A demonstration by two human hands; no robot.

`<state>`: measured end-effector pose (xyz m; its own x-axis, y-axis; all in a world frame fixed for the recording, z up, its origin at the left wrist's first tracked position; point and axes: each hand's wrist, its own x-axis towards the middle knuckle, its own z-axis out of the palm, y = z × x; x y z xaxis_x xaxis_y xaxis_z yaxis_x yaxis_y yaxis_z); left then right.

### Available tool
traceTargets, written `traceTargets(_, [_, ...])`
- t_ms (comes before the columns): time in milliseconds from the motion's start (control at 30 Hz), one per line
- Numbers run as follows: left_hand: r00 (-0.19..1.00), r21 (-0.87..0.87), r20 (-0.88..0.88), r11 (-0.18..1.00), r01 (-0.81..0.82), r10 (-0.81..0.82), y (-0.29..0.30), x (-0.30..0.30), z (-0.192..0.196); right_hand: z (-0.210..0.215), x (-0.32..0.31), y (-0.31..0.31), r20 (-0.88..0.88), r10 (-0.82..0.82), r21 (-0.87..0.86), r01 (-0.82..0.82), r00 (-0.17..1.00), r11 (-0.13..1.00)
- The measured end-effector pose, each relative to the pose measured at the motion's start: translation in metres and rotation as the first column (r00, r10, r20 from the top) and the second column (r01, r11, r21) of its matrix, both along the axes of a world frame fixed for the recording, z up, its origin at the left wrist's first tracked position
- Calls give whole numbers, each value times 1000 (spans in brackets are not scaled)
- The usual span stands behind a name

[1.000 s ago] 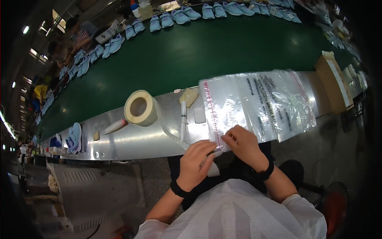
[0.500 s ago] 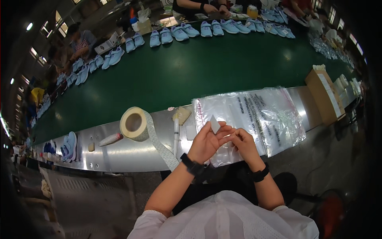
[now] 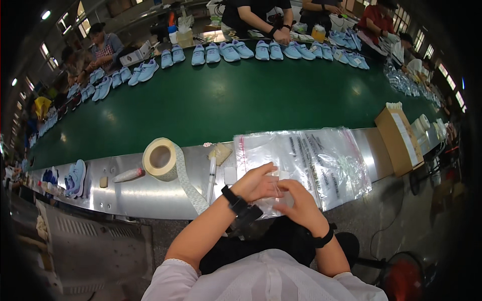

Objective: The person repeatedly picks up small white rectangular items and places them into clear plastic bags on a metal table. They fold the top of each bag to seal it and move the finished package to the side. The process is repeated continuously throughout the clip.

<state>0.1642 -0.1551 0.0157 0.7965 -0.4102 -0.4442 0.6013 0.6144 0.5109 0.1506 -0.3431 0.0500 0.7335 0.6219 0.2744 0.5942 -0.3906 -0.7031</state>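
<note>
My left hand [image 3: 257,184] is raised over the clear plastic bags [image 3: 346,165], palm partly up, fingers pointing right. A small white card [image 3: 281,174] shows at its thumb and fingertips, seemingly held there; the fingers partly hide it. Close by on the right, my right hand [image 3: 299,203] has its index finger and thumb apart, fingertips near the card and my left fingers. A clear, shiny film shows between the hands; I cannot tell whether it is part of the bags below. Another small white card [image 3: 230,175] lies left of the bags.
Left of the bags are a label roll [image 3: 161,156] with its strip hanging over the edge, a white pen-like stick [image 3: 212,175] and a beige pad [image 3: 222,153]. A cardboard box [image 3: 396,140] stands right. Light blue shoes [image 3: 231,51] line the green table [image 3: 216,105]; people work opposite.
The view has shifted slightly. My right hand has opened its thumb away from its fingers. The white card has gone from upright above my left hand to lower, between the hands.
</note>
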Motion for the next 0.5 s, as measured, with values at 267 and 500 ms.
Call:
traceTargets(267, [945,232,251,934,-270,211,4,-74,-8,-33,21,1,-416,-301,218,415,858,883])
traceTargets(500, [886,282,277,850,-446,372,18,-102,2,-56,81,-156,-422,-752,260,862,507,435])
